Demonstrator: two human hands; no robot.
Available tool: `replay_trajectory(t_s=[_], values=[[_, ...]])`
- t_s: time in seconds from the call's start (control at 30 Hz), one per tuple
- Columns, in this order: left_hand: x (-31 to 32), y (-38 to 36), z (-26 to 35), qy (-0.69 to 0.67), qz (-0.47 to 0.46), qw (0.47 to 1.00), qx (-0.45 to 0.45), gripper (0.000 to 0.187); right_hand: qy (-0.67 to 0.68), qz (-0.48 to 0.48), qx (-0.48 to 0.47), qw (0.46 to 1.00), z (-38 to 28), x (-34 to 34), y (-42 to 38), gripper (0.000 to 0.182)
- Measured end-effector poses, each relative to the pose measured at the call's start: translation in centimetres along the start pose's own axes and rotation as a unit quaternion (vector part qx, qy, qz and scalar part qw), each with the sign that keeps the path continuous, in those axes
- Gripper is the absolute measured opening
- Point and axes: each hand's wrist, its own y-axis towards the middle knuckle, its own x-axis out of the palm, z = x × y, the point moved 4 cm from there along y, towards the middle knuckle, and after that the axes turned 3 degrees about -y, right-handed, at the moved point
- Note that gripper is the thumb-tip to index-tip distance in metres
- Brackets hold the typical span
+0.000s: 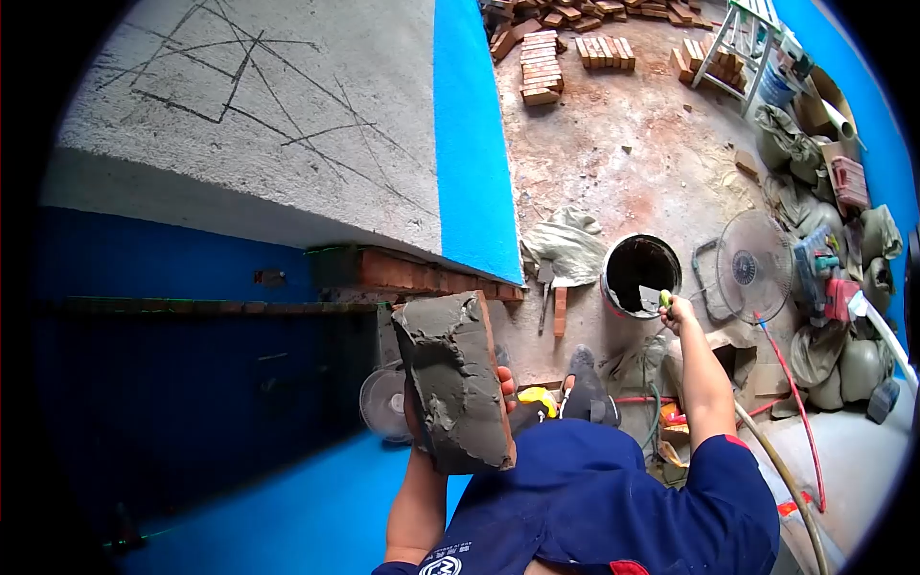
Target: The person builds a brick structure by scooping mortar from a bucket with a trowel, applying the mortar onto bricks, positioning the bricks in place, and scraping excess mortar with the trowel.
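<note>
Here, my left hand (507, 381) grips a mortar-coated brick (450, 379), long axis away from me, left of the bucket (608, 293) where my right hand (678, 314) clasps a trowel (650, 299).

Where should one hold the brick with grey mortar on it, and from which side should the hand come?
Probably hold the brick by its two long edges, the palm coming from underneath. The mortar covers nearly the whole face turned to the camera, so a grip there would likely smear it; the reddish right edge looks mostly bare. The left hand holds it from below.
</note>
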Motion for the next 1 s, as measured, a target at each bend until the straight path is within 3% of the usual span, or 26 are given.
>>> replay_trajectory(t_s=[0.03, 0.1, 0.17, 0.2, 0.23, 0.37, 0.47, 0.53, 0.6, 0.67, 0.7, 0.73, 0.8, 0.83, 0.87, 0.93, 0.97, 1.0], values=[[1.1, -0.1, -0.3, 0.003, 0.001, 1.000, -0.002, 0.090, -0.026, 0.018, -0.014, 0.999, -0.5, 0.2, -0.8, 0.027], [2.7, 0.0, -0.7, 0.118, 0.040, 0.991, 0.057, 0.064, -0.148, 0.051, -0.099, 0.983, -0.9, 0.2, -1.2, 0.020], [2.1, -0.1, -0.6, 0.126, 0.054, 0.989, 0.051, 0.065, -0.268, 0.117, -0.202, 0.935, -0.9, 0.0, -0.9, 0.018], [1.7, -0.3, -0.5, 0.135, 0.068, 0.987, 0.052, 0.065, -0.379, 0.160, -0.261, 0.873, 0.2, -0.8, 2.3, 0.029], [1.7, -0.3, -0.7, 0.172, 0.012, 0.983, 0.063, 0.063, -0.423, 0.147, -0.248, 0.859, -0.5, -0.2, -0.5, 0.042], [1.0, -0.5, -0.7, 0.141, 0.034, 0.986, 0.085, 0.059, -0.339, 0.178, -0.249, 0.890, -0.2, -0.4, -3.0, 0.037], [0.2, -1.0, 0.0, 0.184, 0.057, 0.977, 0.096, 0.058, -0.431, 0.190, -0.297, 0.831, -0.3, 0.0, -4.5, 0.039], [1.0, -0.9, -0.1, 0.163, 0.021, 0.983, 0.080, 0.059, -0.497, 0.196, -0.299, 0.791, 1.3, -0.3, -2.9, 0.042], [-0.6, -1.1, 0.8, 0.145, 0.029, 0.985, 0.083, 0.060, -0.509, 0.172, -0.300, 0.788, 2.8, 0.1, -2.4, 0.034], [-1.5, -1.5, 1.1, 0.113, 0.059, 0.988, 0.090, 0.060, -0.464, 0.155, -0.227, 0.842, 2.5, 1.2, -5.4, 0.030], [-1.5, -1.8, 0.8, 0.097, 0.106, 0.984, 0.108, 0.060, -0.554, 0.140, -0.275, 0.774, 4.8, 1.3, -2.2, 0.029], [-1.9, -1.7, 0.8, 0.098, 0.112, 0.982, 0.112, 0.060, -0.538, 0.129, -0.196, 0.809, 5.7, 1.8, -1.2, 0.034], [-3.3, -0.8, 0.9, 0.130, 0.100, 0.981, 0.103, 0.061, -0.613, 0.085, -0.170, 0.767, 7.6, 2.8, 0.5, 0.034], [-4.2, -0.3, 0.5, 0.116, 0.121, 0.979, 0.116, 0.062, -0.506, 0.118, -0.124, 0.846, 9.7, 2.8, 3.3, 0.035], [-5.1, 0.2, 0.2, 0.103, 0.141, 0.976, 0.129, 0.062, -0.508, 0.113, -0.115, 0.846, 12.0, 2.7, 5.8, 0.035], [-8.3, 0.7, 0.5, 0.187, 0.266, 0.940, 0.106, 0.059, -0.531, 0.238, -0.292, 0.759, 11.3, 4.5, 4.1, 0.035], [-9.5, 1.3, 0.6, 0.208, 0.352, 0.908, 0.087, 0.056, -0.571, 0.292, -0.390, 0.661, 10.7, 5.8, 2.4, 0.038], [-10.4, 2.2, 0.5, 0.212, 0.360, 0.905, 0.077, 0.056, -0.546, 0.308, -0.463, 0.627, 9.1, 7.5, -0.6, 0.036]])
